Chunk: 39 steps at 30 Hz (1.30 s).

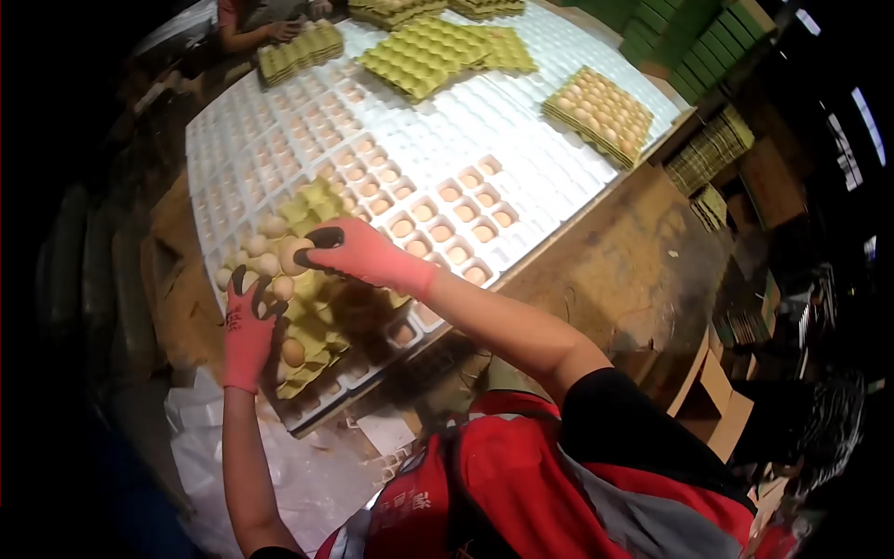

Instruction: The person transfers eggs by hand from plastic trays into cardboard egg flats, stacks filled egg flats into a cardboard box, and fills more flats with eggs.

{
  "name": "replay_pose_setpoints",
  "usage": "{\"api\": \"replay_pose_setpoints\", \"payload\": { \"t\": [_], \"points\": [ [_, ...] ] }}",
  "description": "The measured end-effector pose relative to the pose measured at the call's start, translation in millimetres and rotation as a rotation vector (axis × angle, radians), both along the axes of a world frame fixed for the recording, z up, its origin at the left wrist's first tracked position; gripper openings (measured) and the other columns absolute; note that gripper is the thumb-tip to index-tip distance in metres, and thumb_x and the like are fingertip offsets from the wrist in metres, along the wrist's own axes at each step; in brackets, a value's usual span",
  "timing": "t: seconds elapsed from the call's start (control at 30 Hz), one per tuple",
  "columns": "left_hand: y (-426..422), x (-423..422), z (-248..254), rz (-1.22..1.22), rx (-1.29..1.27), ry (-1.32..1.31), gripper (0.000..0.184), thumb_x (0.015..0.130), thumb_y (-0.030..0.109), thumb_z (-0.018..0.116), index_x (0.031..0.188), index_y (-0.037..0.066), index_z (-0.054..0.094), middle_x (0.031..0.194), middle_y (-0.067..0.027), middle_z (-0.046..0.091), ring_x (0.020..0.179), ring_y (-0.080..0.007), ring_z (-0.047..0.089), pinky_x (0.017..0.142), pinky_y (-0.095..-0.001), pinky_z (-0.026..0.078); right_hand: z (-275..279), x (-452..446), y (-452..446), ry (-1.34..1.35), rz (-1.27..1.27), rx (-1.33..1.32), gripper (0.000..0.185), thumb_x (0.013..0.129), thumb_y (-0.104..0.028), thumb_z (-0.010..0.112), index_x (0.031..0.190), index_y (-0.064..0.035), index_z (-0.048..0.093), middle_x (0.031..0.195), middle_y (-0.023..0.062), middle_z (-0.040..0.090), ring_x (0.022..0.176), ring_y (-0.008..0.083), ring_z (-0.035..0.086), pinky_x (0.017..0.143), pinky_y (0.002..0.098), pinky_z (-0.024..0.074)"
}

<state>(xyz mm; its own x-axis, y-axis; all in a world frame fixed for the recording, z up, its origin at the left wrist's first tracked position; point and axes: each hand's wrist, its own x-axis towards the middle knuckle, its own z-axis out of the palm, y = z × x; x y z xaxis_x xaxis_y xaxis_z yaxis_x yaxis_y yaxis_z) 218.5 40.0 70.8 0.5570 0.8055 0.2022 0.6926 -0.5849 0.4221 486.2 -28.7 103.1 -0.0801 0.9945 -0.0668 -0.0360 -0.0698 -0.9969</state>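
Both my hands wear pink gloves with dark fingertips, over a yellow egg tray partly filled with eggs. My right hand pinches a brown egg between thumb and fingers above the tray. At the tray's left side, my left hand has its fingers curled around an egg among several others. A single brown egg sits in a cup nearer to me. The tray's near right part lies in shadow.
White foam trays with square pockets cover the table, many pockets holding eggs. A full stack of egg trays stands at the right, more yellow trays at the back. Another person's hand touches a tray stack.
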Motion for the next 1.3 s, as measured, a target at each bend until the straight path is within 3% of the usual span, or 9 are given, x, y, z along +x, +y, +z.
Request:
{"api": "replay_pose_setpoints", "payload": {
  "t": [0.13,0.23,0.37,0.47,0.67,0.97,1.13,1.2,1.3],
  "points": [
    [9,32,12,0.066,0.152,0.642,0.052,0.069,0.014,0.082,0.117,0.012,0.062,0.149,-0.0170,0.040,0.118,-0.0398,0.052,0.100,-0.0437,0.047,-51,88,-90,-0.310,-0.343,-0.113,0.051,0.088,-0.041,0.071,0.122,-0.0036,0.067,0.093,0.0078,0.069,0.081,0.0127,0.065,0.071,0.0251,0.0517],
    [28,27,-2,-0.019,0.177,0.509,0.047,0.066,0.016,0.084,0.108,0.011,0.064,0.143,-0.0170,0.046,0.117,-0.0390,0.053,0.101,-0.0430,0.045,-93,154,-139,-1.016,-0.597,-0.247,0.053,0.078,-0.042,0.073,0.123,-0.0135,0.065,0.121,0.0199,0.055,0.096,0.0335,0.067,0.084,0.0401,0.0542],
    [26,45,35,-0.063,0.090,0.051,0.036,0.071,0.008,0.079,0.106,0.005,0.069,0.130,-0.0153,0.054,0.099,-0.0301,0.064,0.081,-0.0387,0.054,-127,201,-156,-1.174,-0.525,-0.332,0.058,0.086,-0.036,0.067,0.138,-0.0159,0.052,0.128,0.0201,0.050,0.103,0.0327,0.065,0.092,0.0405,0.0505],
    [11,92,66,0.118,-0.946,-0.324,0.029,0.092,0.018,0.067,0.112,-0.003,0.064,0.115,-0.0130,0.062,0.104,-0.0217,0.064,0.083,-0.0333,0.054,-146,217,-169,-1.099,-0.474,-0.212,0.054,0.090,-0.030,0.064,0.139,-0.0140,0.048,0.129,0.0188,0.049,0.106,0.0342,0.062,0.093,0.0420,0.0494],
    [-65,269,14,-0.212,-1.398,-0.503,0.047,0.094,0.024,0.066,0.132,-0.002,0.058,0.113,-0.0115,0.070,0.099,-0.0171,0.066,0.083,-0.0267,0.051,-171,275,-141,-1.126,-0.688,0.107,0.046,0.089,-0.018,0.065,0.132,-0.0110,0.053,0.123,0.0152,0.053,0.115,0.0346,0.052,0.096,0.0439,0.0441],
    [-83,467,-106,-0.453,0.280,0.401,0.054,0.082,0.027,0.074,0.131,0.011,0.056,0.137,-0.0158,0.050,0.108,-0.0317,0.058,0.088,-0.0399,0.051,-154,301,-200,-0.866,-0.811,0.095,0.037,0.084,-0.011,0.067,0.120,-0.0083,0.061,0.119,0.0118,0.056,0.111,0.0333,0.053,0.095,0.0430,0.0456],
    [-48,496,-94,-0.408,-0.090,0.598,0.058,0.091,0.027,0.063,0.141,0.005,0.045,0.138,-0.0196,0.050,0.116,-0.0327,0.058,0.096,-0.0396,0.048,-152,322,-210,-0.758,-0.782,0.142,0.036,0.083,-0.007,0.067,0.118,-0.0073,0.062,0.120,0.0145,0.056,0.112,0.0347,0.053,0.095,0.0441,0.0462],
    [-39,514,-91,-0.223,-0.657,-0.151,0.053,0.092,0.024,0.061,0.139,0.004,0.046,0.133,-0.0200,0.053,0.117,-0.0361,0.056,0.098,-0.0425,0.047,-154,333,-213,-0.719,-0.775,0.138,0.036,0.083,-0.008,0.067,0.119,-0.0074,0.062,0.122,0.0157,0.056,0.114,0.0363,0.054,0.098,0.0442,0.0462],
    [-39,549,-114,-0.339,0.092,0.127,0.043,0.093,0.013,0.053,0.134,0.001,0.051,0.124,-0.0201,0.058,0.116,-0.0379,0.055,0.099,-0.0436,0.045,-155,343,-215,-0.661,-0.730,0.102,0.036,0.084,-0.012,0.068,0.120,-0.0076,0.062,0.125,0.0172,0.056,0.116,0.0377,0.054,0.100,0.0446,0.0464]
  ]
}}
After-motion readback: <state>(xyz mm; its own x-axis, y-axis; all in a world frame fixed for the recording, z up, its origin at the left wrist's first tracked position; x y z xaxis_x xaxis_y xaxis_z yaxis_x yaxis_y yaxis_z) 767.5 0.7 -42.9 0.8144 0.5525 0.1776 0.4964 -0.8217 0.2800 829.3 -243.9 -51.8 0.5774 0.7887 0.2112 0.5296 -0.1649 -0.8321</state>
